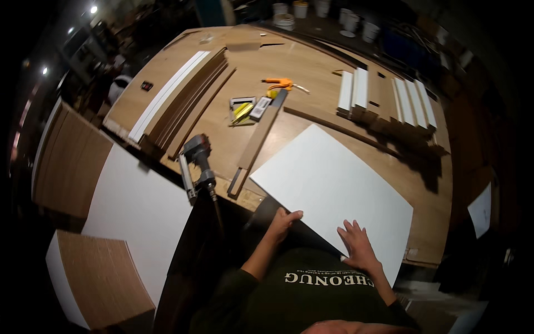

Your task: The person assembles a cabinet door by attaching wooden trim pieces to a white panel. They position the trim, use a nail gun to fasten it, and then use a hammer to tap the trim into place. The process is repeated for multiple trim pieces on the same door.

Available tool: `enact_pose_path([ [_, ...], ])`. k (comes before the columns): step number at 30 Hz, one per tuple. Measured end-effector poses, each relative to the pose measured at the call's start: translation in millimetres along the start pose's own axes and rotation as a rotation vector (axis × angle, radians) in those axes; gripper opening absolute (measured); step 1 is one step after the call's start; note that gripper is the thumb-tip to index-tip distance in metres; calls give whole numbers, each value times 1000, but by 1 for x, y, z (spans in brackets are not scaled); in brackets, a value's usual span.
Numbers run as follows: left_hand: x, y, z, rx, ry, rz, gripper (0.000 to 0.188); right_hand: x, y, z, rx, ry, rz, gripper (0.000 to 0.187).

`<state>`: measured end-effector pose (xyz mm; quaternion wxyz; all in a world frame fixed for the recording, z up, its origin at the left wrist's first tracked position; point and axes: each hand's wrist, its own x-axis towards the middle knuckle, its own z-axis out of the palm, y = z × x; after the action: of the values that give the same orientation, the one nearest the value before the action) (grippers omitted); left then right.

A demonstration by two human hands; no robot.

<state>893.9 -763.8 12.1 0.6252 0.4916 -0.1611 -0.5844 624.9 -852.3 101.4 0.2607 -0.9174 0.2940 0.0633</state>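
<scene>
A white rectangular panel [334, 178] lies at a slant over the near edge of the wooden worktable, in front of my body. My left hand [282, 224] is closed on the panel's near left edge, with its fingers partly hidden. Flat on the panel near its close edge rests my right hand [359, 247], fingers spread. Left of the panel, a nail gun [198, 161] with a hose lies at the table's edge. Between them a narrow wooden strip [258, 139] with dark ends points away from me.
Long boards [189, 94] are stacked at the left, and shorter white-edged pieces [384, 103] at the right. Mid-table lie an orange-handled air blow gun [278, 83], a yellow tool [242, 113] and a small box [260, 108]. Large panels [139, 195] stand left of the table; buckets [350, 22] sit beyond.
</scene>
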Motion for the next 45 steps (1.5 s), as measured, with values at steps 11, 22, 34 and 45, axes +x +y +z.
enact_pose_path([
  [11,-11,-8,-94,1436,571,238,42,-6,-10,-19,40,-35,9,90],
  [22,23,55,-153,1354,1075,408,38,-23,8,-10,55,11,-25,88],
  [34,43,-26,-27,1733,197,426,74,2,42,71,-36,-5,-23,72],
  [45,2,-1,-54,1844,88,215,94,-1,182,53,24,661,1043,83],
])
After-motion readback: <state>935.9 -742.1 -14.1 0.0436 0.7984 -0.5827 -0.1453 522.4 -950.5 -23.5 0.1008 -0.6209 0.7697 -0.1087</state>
